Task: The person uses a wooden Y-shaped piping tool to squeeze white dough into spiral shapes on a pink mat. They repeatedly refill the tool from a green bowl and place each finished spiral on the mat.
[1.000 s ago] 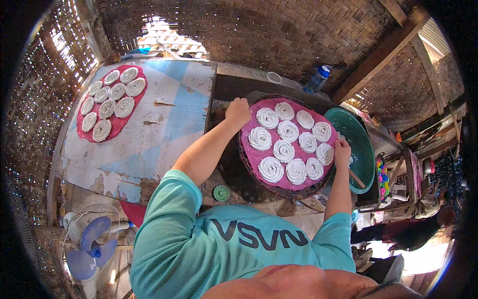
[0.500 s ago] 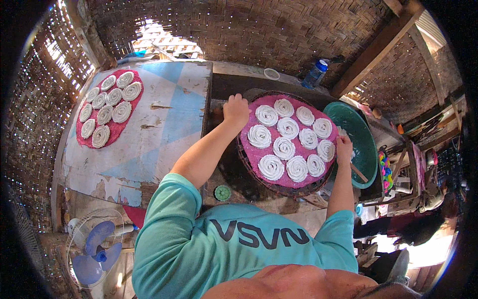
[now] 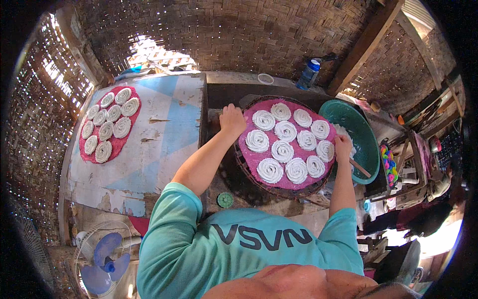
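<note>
Pink rounded sheet [image 3: 301, 155] with white ridged spirals [image 3: 285, 131]: my right hand [image 3: 342, 148], fingers pinched on right edge; my left hand [image 3: 232, 120], fingers curled at left edge, hold unclear. Hazard, I judge: uneven pulling, creasing sheet, smearing spirals. Condition: mottled, nearly flat, over round dark tray [image 3: 311, 192].

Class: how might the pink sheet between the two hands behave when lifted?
The pink sheet is likely floppy, since it looks thin with an uneven edge. It may sag under its white swirls, and those, resting on top, could shift if tilted.
</note>
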A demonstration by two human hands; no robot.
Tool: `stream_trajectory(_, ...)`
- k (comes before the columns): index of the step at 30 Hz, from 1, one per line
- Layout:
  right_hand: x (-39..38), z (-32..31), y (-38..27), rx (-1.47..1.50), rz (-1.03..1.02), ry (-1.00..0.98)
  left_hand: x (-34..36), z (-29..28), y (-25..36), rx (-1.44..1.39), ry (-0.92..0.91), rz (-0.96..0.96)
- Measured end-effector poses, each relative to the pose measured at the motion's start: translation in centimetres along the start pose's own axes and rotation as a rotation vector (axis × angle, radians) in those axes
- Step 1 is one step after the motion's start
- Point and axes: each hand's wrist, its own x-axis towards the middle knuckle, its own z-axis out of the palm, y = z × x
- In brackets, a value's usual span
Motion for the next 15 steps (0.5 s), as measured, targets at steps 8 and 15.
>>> stream_trajectory(8, 0.0, 0.1, 0.1, 0.022, 0.041, -0.002, 0.6, 0.6, -0.5, -0.126, -0.026, -0.046)
stream_trajectory(15, -0.2, -0.2, -0.1, -0.068, -0.075, 0.016, 0.4, 0.4, -0.1, -0.127, -0.020, 0.000)
